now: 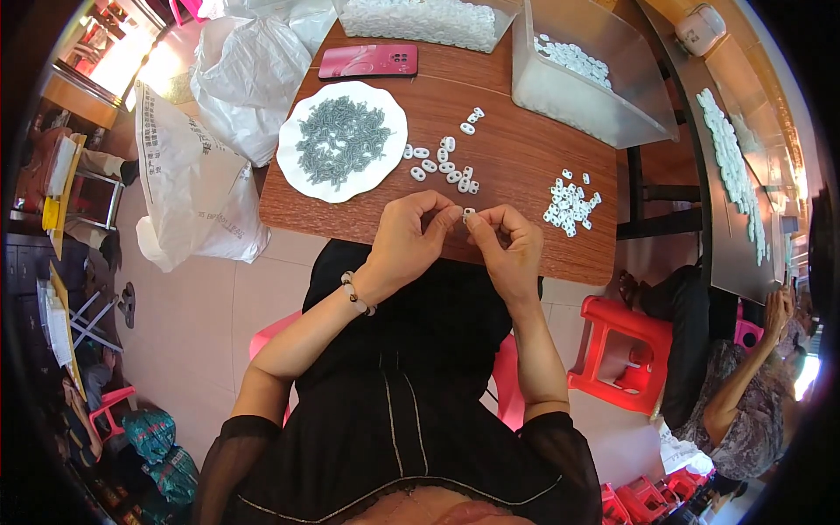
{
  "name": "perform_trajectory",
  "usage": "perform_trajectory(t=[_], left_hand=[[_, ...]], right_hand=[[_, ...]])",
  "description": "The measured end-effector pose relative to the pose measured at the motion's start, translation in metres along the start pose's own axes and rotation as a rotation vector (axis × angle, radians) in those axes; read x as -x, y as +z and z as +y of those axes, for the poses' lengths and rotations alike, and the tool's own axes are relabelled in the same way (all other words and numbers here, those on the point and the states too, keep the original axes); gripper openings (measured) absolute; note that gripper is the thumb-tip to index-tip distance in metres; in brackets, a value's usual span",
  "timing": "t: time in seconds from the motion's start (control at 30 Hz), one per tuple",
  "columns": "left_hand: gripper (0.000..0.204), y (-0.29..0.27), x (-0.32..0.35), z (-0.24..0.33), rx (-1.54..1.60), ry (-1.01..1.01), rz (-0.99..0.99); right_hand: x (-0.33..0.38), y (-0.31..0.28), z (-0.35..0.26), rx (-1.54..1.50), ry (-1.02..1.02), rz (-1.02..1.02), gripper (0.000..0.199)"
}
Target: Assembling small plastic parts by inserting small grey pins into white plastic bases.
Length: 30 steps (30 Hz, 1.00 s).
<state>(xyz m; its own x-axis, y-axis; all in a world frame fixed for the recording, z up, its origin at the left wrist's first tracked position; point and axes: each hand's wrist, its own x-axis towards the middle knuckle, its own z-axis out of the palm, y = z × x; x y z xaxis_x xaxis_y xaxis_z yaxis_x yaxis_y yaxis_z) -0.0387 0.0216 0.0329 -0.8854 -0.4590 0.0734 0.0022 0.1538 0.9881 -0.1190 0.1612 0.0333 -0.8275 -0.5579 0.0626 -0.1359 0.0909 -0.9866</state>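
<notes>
Your left hand [409, 238] and right hand [507, 245] meet at the near edge of the wooden table [525, 166], fingertips pressed toward each other and pinching one small white plastic piece [469, 212] between them. A beaded bracelet [356, 294] sits on your left wrist.

At about 12 o'clock from your hands lies a loose scatter of white oval pieces [444, 163]. At 2 o'clock, near the table's right edge, is a tighter pile of smaller white pieces [569, 203]. At 10 o'clock a white plate [302, 171] holds a heap of grey screws [341, 140]. Beyond the plate lies a pink phone [367, 61], face down. At 1 o'clock stands a clear plastic bin [560, 92] with more white pieces inside. White plastic bags [245, 79] hang off the table's left side. A red stool [623, 352] stands at 4 o'clock, and another person's arm [744, 376] shows at the far right.
</notes>
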Motion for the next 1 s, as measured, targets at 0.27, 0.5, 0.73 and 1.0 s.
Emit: perform_trajectory(t=[0.27,0.5,0.73,1.0], left_hand=[[0.009,0.001,0.000,-0.001,-0.063,0.008,0.010],[0.007,0.006,0.000,-0.006,-0.056,0.047,0.030],[0.014,0.007,-0.002,-0.009,-0.041,-0.015,-0.034],[0.030,0.006,-0.008,-0.015,0.172,-0.108,-0.050]], right_hand=[[0.000,-0.002,0.001,-0.009,-0.010,-0.025,0.015],[0.000,-0.001,0.002,-0.004,0.003,-0.045,0.014],[-0.002,-0.004,0.008,-0.046,0.036,-0.058,0.015],[-0.004,-0.003,0.014,-0.183,0.086,0.000,0.013]])
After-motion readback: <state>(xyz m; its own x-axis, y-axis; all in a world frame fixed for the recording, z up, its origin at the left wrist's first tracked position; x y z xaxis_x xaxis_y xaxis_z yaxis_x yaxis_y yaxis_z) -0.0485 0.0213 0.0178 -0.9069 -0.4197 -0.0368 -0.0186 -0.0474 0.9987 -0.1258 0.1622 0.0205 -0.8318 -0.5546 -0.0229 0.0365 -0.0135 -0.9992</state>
